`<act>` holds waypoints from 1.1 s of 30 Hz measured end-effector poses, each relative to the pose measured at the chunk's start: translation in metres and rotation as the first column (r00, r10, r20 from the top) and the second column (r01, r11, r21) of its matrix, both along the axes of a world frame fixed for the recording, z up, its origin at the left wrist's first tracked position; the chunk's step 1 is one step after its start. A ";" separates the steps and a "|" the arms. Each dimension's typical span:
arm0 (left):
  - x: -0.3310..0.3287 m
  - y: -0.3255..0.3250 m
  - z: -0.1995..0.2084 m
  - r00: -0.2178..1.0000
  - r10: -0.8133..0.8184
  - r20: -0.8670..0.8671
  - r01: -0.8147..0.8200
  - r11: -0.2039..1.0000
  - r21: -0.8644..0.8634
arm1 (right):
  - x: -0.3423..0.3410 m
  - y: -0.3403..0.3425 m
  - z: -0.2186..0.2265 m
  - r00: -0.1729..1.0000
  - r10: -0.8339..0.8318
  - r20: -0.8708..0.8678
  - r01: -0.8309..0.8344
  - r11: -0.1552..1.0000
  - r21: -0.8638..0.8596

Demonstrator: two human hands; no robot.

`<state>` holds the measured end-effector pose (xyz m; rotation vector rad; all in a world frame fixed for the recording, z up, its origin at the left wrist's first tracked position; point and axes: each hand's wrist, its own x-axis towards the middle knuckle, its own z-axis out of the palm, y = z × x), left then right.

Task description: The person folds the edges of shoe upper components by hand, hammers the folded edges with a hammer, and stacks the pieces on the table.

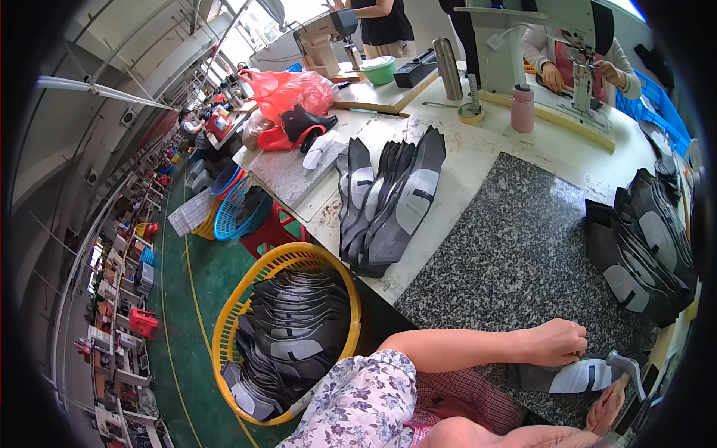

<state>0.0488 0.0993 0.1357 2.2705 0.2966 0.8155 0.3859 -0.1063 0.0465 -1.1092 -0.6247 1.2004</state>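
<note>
My left hand [556, 342] is closed with curled fingers, resting at the upper edge of a dark shoe-upper piece [530, 377] that carries a pale grey patch with a black strip. Whatever its fingertips hold is hidden. My right hand [606, 407], at the lower right, is closed round the handle of a hammer [626, 367]. The hammer's grey metal head hangs over the right end of the piece. Beneath both lies a speckled granite slab [500, 246].
Stacks of similar dark pieces lie left of the slab [418, 198] and right of it [635, 261]. A yellow basket [352, 299] full of pieces stands at my left. Behind are a pink bottle [522, 108], a steel flask [448, 69], a sewing machine [497, 56] and a person's hand [553, 77].
</note>
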 end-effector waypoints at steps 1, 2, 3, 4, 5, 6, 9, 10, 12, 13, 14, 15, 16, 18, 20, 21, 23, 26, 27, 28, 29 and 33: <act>0.000 0.000 0.001 1.000 -0.007 -0.001 0.007 1.000 -0.007 | -0.001 0.001 0.001 1.000 -0.029 -0.005 0.029 1.000 -0.006; 0.000 0.000 0.001 1.000 -0.009 -0.001 0.009 1.000 -0.003 | -0.001 0.002 0.002 1.000 -0.030 -0.005 0.030 1.000 -0.002; -0.001 -0.001 0.001 1.000 -0.006 -0.009 0.006 1.000 -0.007 | 0.000 0.004 0.002 0.999 0.045 -0.013 -0.044 0.998 0.036; -0.002 -0.001 0.002 1.000 -0.005 -0.018 0.005 1.000 -0.012 | 0.000 0.004 0.001 0.993 0.119 -0.019 -0.117 0.990 0.075; -0.002 -0.002 0.003 1.000 -0.009 -0.019 0.008 1.000 -0.009 | 0.000 0.004 0.000 0.993 0.116 -0.020 -0.114 0.990 0.078; -0.002 -0.002 0.004 1.000 -0.008 -0.028 0.008 1.000 -0.009 | 0.000 0.002 -0.003 0.997 0.075 -0.014 -0.074 0.995 0.068; -0.002 -0.002 0.005 0.999 -0.010 -0.043 0.009 1.000 -0.008 | -0.007 0.002 0.000 1.000 0.017 0.014 -0.017 0.999 0.048; -0.002 -0.002 0.005 0.999 -0.012 -0.045 0.011 1.000 -0.006 | -0.009 0.002 0.002 0.999 0.000 0.040 -0.001 0.999 0.039; -0.001 -0.002 0.004 0.999 -0.014 -0.042 0.014 1.000 -0.012 | -0.004 -0.003 -0.005 0.999 -0.007 0.041 0.006 0.999 0.037; 0.000 -0.002 0.004 0.999 -0.018 -0.033 0.017 1.000 -0.016 | -0.005 -0.001 -0.003 0.999 -0.016 0.048 0.014 0.999 0.037; 0.000 -0.001 0.003 0.999 -0.017 -0.033 0.017 1.000 -0.015 | -0.007 0.000 -0.001 0.999 -0.015 0.048 0.013 0.999 0.038; -0.001 0.001 0.002 0.999 -0.023 -0.037 0.023 1.000 -0.017 | -0.010 0.002 0.002 0.997 0.018 0.073 -0.021 0.999 0.046; -0.002 0.002 0.002 0.999 -0.031 -0.040 0.030 0.999 -0.020 | -0.014 0.004 0.006 0.994 0.049 0.099 -0.055 0.997 0.052; -0.002 0.002 0.002 0.999 -0.029 -0.041 0.028 0.999 -0.023 | -0.011 0.003 0.002 0.993 0.054 0.106 -0.059 0.997 0.043; -0.003 0.001 0.002 0.999 -0.022 -0.044 0.021 0.999 -0.029 | -0.008 0.002 0.000 0.992 0.062 0.111 -0.066 0.997 0.033; -0.003 0.001 0.003 0.999 -0.019 -0.038 0.018 1.000 -0.024 | -0.007 0.002 0.000 0.991 0.070 0.114 -0.073 0.997 0.023; -0.002 0.000 0.002 0.999 -0.015 -0.033 0.014 1.000 -0.016 | -0.004 0.001 -0.007 0.990 0.079 0.115 -0.081 0.997 0.016; 0.001 0.001 0.002 0.999 -0.021 -0.027 0.021 1.000 -0.011 | -0.001 -0.001 -0.016 0.989 -0.035 0.144 0.025 0.997 0.073; 0.001 0.001 0.004 0.999 -0.017 -0.031 0.017 1.000 -0.009 | -0.006 -0.002 -0.006 0.989 0.003 0.147 -0.009 0.999 0.038; 0.001 0.000 0.005 0.999 -0.016 -0.034 0.016 1.000 -0.006 | -0.011 -0.001 0.002 0.988 0.040 0.150 -0.041 0.999 0.005; 0.002 0.000 0.006 0.999 -0.032 -0.031 0.032 0.999 0.000 | -0.014 -0.001 0.006 0.988 0.023 0.153 -0.025 1.000 0.010; -0.009 0.000 0.021 1.000 0.015 -0.022 -0.013 0.994 0.111 | -0.042 0.006 0.026 0.983 0.026 0.183 -0.023 1.000 -0.016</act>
